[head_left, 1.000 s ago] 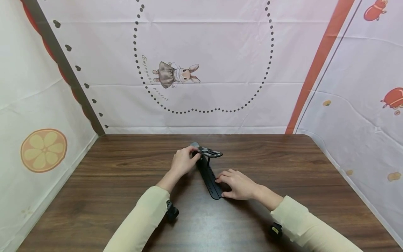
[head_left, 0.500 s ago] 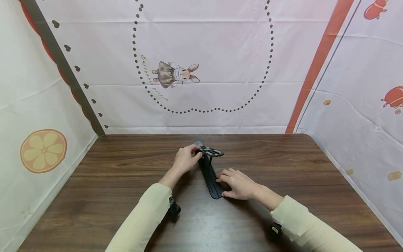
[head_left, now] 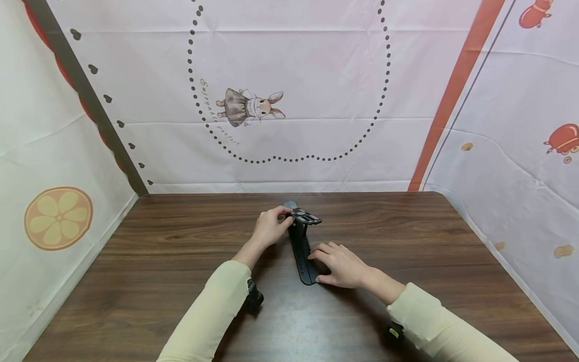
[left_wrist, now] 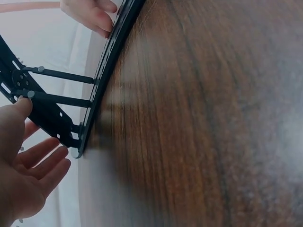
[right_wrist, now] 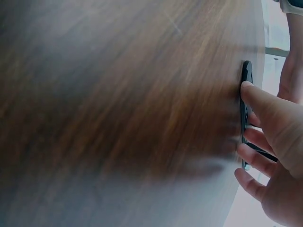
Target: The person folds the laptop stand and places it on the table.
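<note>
A black folding stand lies on the wooden table (head_left: 181,261). Its long base strip (head_left: 302,259) points toward me, and a slotted upper plate (head_left: 307,217) is raised on thin struts (left_wrist: 61,74) at the far end. My left hand (head_left: 270,229) grips the raised plate's left end, thumb (left_wrist: 19,106) on the plate (left_wrist: 45,116) and fingers (left_wrist: 45,156) below it. My right hand (head_left: 340,263) rests flat beside the base's near end. Its straight fingers (right_wrist: 265,109) press on the base strip (right_wrist: 245,78) (left_wrist: 111,52).
Printed cloth walls stand at the back (head_left: 289,100), the left (head_left: 54,166) and the right (head_left: 520,151) of the table. Apart from the stand, only bare dark wood shows on the tabletop. Cream sleeves (head_left: 212,311) cover both forearms, each with a wrist camera.
The left hand and the raised plate have edged slightly to the right. The right hand stays pressed on the base strip.
</note>
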Tool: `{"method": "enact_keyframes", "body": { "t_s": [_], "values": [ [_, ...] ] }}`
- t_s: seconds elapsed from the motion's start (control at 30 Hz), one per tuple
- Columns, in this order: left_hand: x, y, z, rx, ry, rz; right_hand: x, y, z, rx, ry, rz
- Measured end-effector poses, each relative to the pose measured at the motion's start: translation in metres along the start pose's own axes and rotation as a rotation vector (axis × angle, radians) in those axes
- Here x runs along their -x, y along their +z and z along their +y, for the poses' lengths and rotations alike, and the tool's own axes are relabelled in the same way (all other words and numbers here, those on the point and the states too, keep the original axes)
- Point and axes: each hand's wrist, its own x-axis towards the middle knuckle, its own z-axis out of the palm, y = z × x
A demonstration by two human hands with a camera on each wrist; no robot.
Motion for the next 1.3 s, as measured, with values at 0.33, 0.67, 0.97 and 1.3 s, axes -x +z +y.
{"method": "enact_keyframes", "body": {
  "t_s": [0.33,0.67,0.97,1.3],
  "values": [
    [-0.002,-0.002,-0.003,0.049,-0.015,-0.029,-0.008,0.004,-0.006,0.017,0.006,0.009],
    [-0.004,-0.005,-0.011,0.087,-0.007,-0.057,-0.016,0.008,-0.015,0.033,0.02,0.011],
    [-0.004,-0.005,-0.013,0.085,0.017,-0.049,-0.02,0.009,-0.021,0.051,0.031,0.012],
    [-0.003,-0.007,-0.016,0.107,-0.013,-0.066,-0.022,0.011,-0.022,0.035,0.056,-0.016]
  ]
}}
